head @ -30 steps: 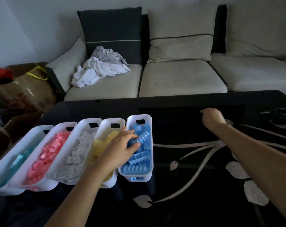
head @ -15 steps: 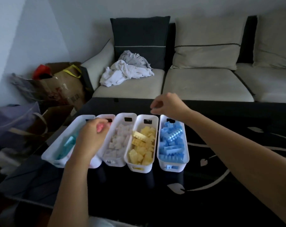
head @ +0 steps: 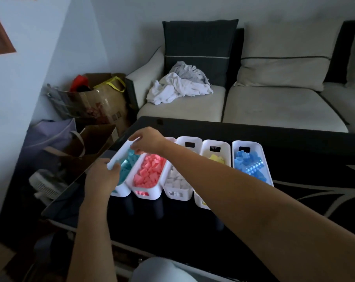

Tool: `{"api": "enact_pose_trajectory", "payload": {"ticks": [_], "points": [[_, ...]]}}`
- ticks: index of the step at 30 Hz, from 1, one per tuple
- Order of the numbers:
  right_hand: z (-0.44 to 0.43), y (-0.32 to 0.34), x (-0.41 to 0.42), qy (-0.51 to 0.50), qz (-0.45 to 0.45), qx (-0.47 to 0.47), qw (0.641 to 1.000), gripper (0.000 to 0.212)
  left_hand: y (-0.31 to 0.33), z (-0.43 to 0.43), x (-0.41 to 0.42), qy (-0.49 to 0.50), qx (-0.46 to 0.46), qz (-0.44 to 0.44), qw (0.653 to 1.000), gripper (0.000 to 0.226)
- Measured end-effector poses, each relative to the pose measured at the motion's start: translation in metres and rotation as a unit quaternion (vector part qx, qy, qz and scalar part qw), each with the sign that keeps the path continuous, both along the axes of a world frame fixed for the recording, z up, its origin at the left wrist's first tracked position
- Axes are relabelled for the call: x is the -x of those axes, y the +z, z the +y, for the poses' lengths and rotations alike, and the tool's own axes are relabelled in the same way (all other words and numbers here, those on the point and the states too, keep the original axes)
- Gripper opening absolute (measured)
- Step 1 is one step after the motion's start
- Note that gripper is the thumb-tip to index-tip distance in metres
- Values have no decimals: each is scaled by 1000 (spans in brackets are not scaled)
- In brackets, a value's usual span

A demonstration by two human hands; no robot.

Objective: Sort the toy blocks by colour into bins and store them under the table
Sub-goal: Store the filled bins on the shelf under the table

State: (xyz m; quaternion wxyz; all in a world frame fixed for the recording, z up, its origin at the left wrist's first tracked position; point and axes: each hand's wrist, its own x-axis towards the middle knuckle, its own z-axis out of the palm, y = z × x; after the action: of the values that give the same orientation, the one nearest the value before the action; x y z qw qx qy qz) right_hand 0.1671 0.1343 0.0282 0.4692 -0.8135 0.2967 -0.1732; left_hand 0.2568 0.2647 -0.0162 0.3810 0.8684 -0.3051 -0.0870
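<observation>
Teal bin [head: 119, 153]: left hand [head: 102, 177] grip curled over rim, right hand [head: 150, 140] pinching far end

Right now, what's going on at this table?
A person grips the teal-block bin, leftmost of five, with both hands: left hand at its near end, right hand at its far end. The pink-block bin, white-block bin, yellow-block bin and blue-block bin stand beside it on the black table, each sorted. None is stored below yet.

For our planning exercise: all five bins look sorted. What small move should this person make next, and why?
Probably lift the teal-block bin straight up: the left hand grips its near rim, the right hand its far end, and the pink-block bin sits close beside.
</observation>
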Motion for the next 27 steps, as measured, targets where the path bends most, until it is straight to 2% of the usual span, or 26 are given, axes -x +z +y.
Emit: {"api": "enact_pose_trajectory", "payload": {"ticks": [2, 5, 8, 12, 15, 18, 22, 27], "points": [[-1, 0, 4, -12, -3, -19, 1000, 30, 2, 2, 3, -5, 1, 5, 1000, 17], [-8, 3, 21, -21, 26, 8, 999, 26, 5, 6, 8, 4, 6, 18, 1000, 37], [-15, 10, 48, -44, 26, 17, 999, 20, 10, 3, 20, -15, 30, 4, 999, 36], [-24, 27, 101, -28, 60, 70, 995, 18, 29, -5, 63, -116, 124, -12, 985, 26], [-27, 37, 160, -58, 71, 114, 989, 18, 42, -13, 113, -234, 175, -24, 956, 17], [-23, 39, 228, -106, 118, 135, 978, 16, 45, -25, 167, -350, 182, 2, 919, 12], [-18, 30, 317, -195, 222, 227, 928, 33, 32, -45, 239, -463, 128, 24, 877, 11], [-7, 8, 425, -254, 312, 202, 893, 43, 7, -65, 324, -572, 58, 16, 818, 7]]}}
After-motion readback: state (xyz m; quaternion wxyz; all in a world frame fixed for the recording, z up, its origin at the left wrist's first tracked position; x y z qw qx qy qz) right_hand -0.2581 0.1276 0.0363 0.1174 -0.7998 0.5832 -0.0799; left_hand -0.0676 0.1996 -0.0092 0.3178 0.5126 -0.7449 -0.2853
